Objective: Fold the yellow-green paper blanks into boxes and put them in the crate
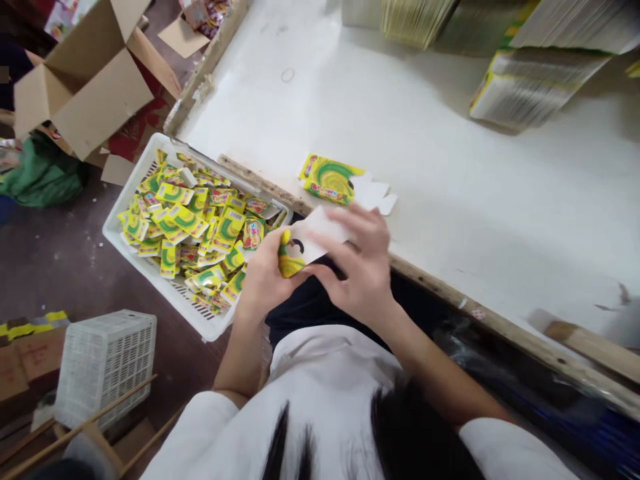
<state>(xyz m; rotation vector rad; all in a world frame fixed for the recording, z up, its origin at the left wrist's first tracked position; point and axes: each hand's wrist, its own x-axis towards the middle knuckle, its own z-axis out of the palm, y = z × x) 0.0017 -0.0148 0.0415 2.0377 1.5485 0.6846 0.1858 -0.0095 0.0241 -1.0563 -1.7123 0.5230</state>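
Observation:
A small yellow-and-green carton [293, 265], its white end flaps spread out, is held over the table's front edge. Wrapped around its printed end is my left hand [266, 272]. My right hand [363, 260], slightly blurred, has its fingers on the white flap side and its thumb beneath. Just beyond my hands, a second flat yellow carton [330, 179] lies on the white table [425, 180] with its flaps out to the right. To the left of my left hand, a white plastic basket [125, 193] is heaped with small yellow cartons.
Stacks of flat cartons [537, 83] stand at the table's far right. On the floor at left are an open cardboard box [103, 100], a green sack [43, 173] and a white crate [107, 363]. A wooden strip [450, 293] edges the table.

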